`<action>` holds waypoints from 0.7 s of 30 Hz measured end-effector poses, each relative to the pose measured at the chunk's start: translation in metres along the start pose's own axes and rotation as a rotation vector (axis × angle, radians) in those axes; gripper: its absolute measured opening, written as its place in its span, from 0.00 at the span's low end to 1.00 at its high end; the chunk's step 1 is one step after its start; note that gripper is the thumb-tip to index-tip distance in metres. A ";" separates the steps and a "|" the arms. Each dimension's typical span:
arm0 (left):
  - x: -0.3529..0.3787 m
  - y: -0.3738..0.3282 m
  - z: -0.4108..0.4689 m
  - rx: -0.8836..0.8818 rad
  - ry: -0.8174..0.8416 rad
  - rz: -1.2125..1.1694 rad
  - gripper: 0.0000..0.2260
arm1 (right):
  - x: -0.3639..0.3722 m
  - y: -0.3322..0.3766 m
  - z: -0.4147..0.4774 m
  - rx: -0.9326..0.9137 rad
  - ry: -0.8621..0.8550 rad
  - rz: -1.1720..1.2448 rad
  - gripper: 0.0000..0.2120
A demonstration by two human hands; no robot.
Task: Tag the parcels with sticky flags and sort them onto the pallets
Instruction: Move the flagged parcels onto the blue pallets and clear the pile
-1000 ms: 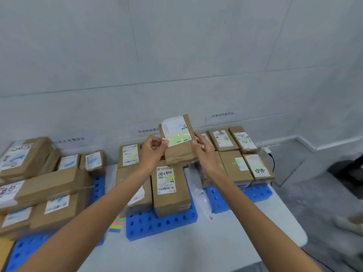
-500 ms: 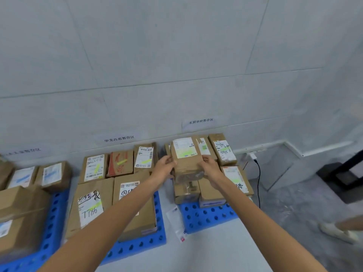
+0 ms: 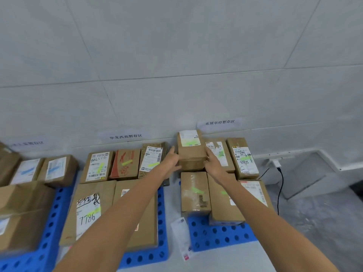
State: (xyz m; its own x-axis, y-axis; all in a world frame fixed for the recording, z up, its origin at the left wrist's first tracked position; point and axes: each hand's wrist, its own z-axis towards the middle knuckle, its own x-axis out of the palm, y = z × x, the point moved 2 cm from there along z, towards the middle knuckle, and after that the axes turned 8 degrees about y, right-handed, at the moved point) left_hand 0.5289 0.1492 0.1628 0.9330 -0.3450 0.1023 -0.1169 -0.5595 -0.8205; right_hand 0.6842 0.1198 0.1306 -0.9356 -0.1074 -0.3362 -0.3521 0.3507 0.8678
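Note:
A small brown parcel with a white label and a green sticky flag stands in the back row of the right blue pallet, against the wall. My left hand presses on its left side and my right hand on its right side, so the parcel is held between them. Other flagged brown parcels lie around it on this pallet.
The middle blue pallet carries several flagged parcels, one marked 7786. More boxes fill the left pallet. A white packet lies between the pallets. A plug and black cable hang at the wall on the right.
Both hands carried the parcel from in front of me down and forward to the back row of the right pallet. My view shifted right and closer to the pallets.

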 end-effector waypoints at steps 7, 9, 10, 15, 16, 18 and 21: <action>-0.023 -0.003 -0.035 0.013 0.141 0.577 0.28 | -0.017 0.019 -0.028 -0.137 -0.249 -0.124 0.22; -0.052 -0.010 -0.054 0.091 0.079 0.742 0.22 | -0.011 0.035 -0.041 -0.218 -0.281 -0.155 0.18; -0.069 -0.014 -0.067 0.129 0.042 0.801 0.19 | -0.004 0.045 -0.047 -0.239 -0.273 -0.144 0.17; -0.168 -0.021 -0.161 0.287 -0.246 0.892 0.12 | 0.068 0.116 -0.068 -0.390 -0.102 -0.193 0.13; -0.188 -0.017 -0.183 0.318 -0.316 0.888 0.11 | 0.089 0.128 -0.072 -0.434 -0.047 -0.198 0.13; -0.232 -0.002 -0.228 0.315 -0.437 0.866 0.11 | 0.131 0.149 -0.077 -0.534 0.062 -0.193 0.14; -0.302 0.039 -0.313 0.260 -0.613 0.864 0.09 | 0.212 0.182 -0.091 -0.640 0.224 -0.261 0.15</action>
State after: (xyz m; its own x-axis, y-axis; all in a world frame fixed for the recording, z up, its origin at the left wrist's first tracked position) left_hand 0.1364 -0.0047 0.2755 0.5897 -0.0709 -0.8045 -0.8064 -0.1074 -0.5816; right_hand 0.4194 0.0763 0.2509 -0.7776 -0.3251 -0.5382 -0.4459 -0.3185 0.8365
